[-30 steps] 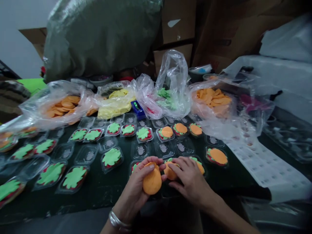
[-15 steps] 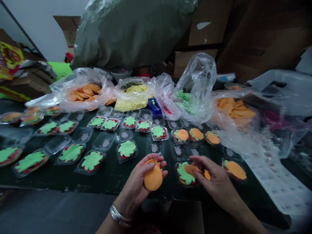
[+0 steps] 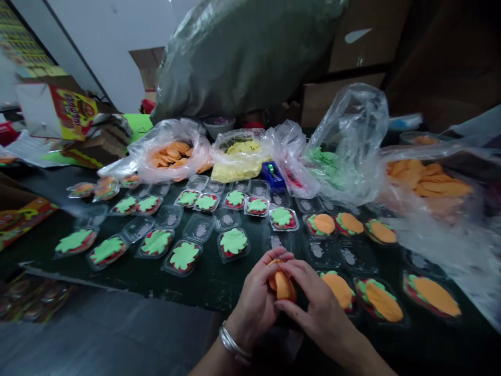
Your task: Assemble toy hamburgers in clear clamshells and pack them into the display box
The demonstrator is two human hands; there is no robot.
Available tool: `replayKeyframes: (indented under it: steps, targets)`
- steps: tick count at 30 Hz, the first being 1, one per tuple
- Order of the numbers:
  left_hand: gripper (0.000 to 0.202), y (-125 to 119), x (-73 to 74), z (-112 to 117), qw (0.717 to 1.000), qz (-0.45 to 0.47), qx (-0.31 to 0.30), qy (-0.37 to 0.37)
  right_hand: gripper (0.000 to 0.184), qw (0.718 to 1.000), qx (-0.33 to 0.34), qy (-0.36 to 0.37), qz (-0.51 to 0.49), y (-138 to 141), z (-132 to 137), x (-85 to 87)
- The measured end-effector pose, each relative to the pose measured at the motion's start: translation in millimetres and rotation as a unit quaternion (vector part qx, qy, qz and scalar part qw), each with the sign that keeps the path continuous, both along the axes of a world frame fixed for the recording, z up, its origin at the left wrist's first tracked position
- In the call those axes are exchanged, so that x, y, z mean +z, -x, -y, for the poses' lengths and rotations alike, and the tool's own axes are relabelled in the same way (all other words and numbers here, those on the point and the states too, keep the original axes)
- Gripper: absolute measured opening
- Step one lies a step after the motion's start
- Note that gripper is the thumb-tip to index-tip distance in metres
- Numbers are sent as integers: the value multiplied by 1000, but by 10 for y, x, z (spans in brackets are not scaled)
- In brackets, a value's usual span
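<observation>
My left hand and my right hand meet low in the middle of the head view, both closed on a small stack of orange foam discs. The fingertips of both hands pinch the discs from either side. Right of my hands lie clear plastic shells with orange-topped foam burgers. Ahead and to the left, several shells hold green-topped foam burgers, among empty shells.
Plastic bags of orange discs, yellow pieces, green pieces and more orange discs line the back of the dark table. A blue box sits between them. A large grey-green sack and cardboard boxes stand behind.
My right hand left the burger shell and came to my left hand, joining it on the orange discs. The view swung left, showing more of the table's left side.
</observation>
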State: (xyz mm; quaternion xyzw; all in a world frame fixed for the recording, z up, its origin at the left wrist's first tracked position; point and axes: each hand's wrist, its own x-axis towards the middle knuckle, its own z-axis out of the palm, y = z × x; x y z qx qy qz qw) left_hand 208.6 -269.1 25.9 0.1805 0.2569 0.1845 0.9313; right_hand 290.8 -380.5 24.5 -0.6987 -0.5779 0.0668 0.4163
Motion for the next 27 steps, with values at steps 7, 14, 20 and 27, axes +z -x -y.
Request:
replayKeyframes:
  steps: [7,14,20,27]
  targets:
    - [22,378,-81,-244,997,-19,80,3,22,994,-54,88,-35,-131,48,-122]
    - [42,558,0,-415,998,37,28,52,55,985,-45,53,158,-75,-305,-259]
    - [57,649,-69,-354,990,115,-41,74,29,991,90,3,104,195,-633,-4]
    - [26,780,-49,-728,956,-46,-53,-283,9,995,98,-33,13,33,-1070,146]
